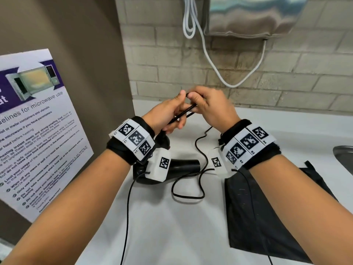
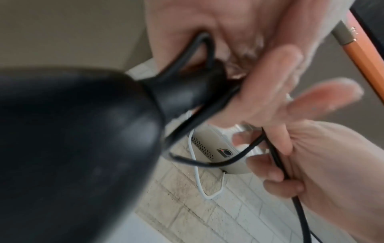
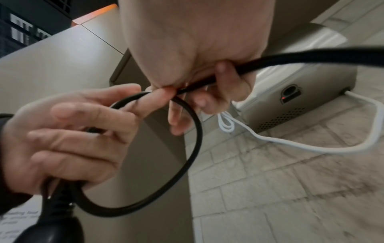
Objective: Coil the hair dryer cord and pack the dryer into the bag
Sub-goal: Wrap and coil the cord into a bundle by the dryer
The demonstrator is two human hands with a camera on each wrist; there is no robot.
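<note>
The black hair dryer [image 1: 183, 166] sits on the white counter [image 1: 162, 226] under my left wrist, its handle end rising toward my left hand [image 1: 171, 112]. That hand holds a loop of the black cord [image 3: 195, 139], with its lower fingers around the cord near the handle. Close beside it, my right hand [image 1: 209, 105] pinches the same cord between thumb and fingers [image 3: 223, 72]. Both hands are raised above the counter. The rest of the cord [image 1: 198, 180] trails in loose bends on the counter. The flat black bag [image 1: 267, 207] lies to the right, under my right forearm.
A microwave-use poster [image 1: 38, 121] leans on the brown wall at left. A metal wall unit [image 1: 248, 16] with a white cable [image 1: 212, 66] hangs on the tiled wall above. A steel sink rim [image 1: 343, 155] shows at the far right.
</note>
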